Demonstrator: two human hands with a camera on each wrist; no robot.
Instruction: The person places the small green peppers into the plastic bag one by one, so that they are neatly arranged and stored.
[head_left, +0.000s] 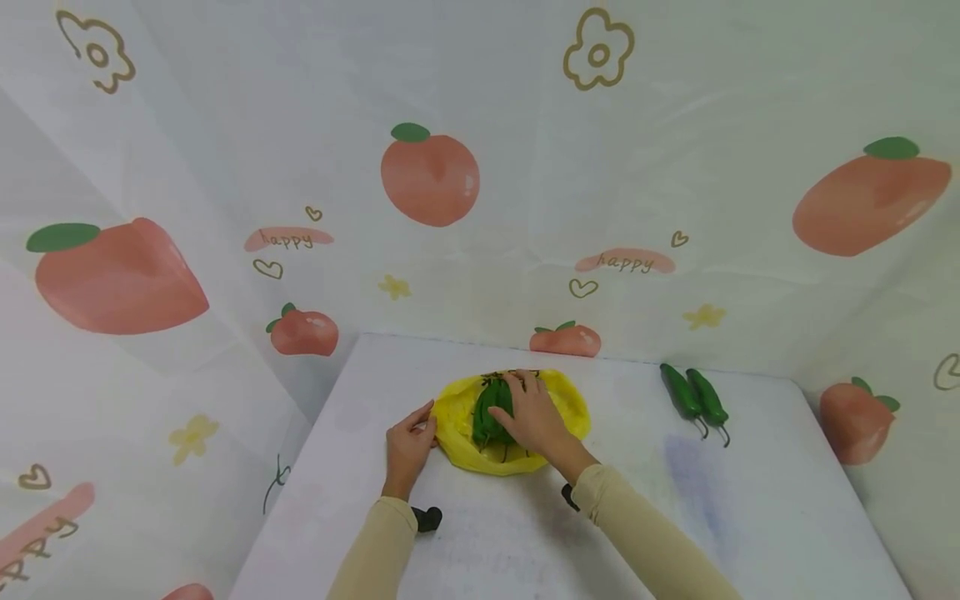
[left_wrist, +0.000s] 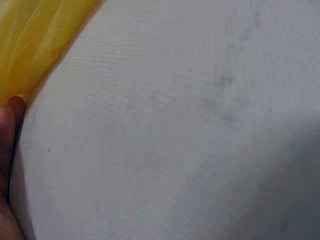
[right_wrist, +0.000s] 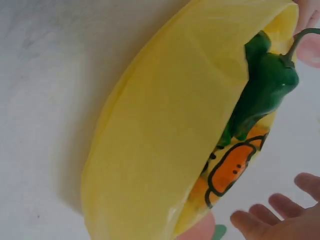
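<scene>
In the head view, before a backdrop [head_left: 510,83] reading "happy" in several spots, the left hand [head_left: 408,443] pinches the rim of a yellow bag [head_left: 461,450] on a white table [head_left: 480,542], and the right hand [head_left: 534,414] — fingers parted, holding nothing — is over green peppers [head_left: 486,421] inside it, with two loose peppers [head_left: 681,393] lying farther right. The left wrist view shows a fingertip at the yellow plastic. The right wrist view shows extended fingers apart from the bag, near its orange cartoon print [right_wrist: 232,167] — black marks there partly hidden, unreadable.
</scene>
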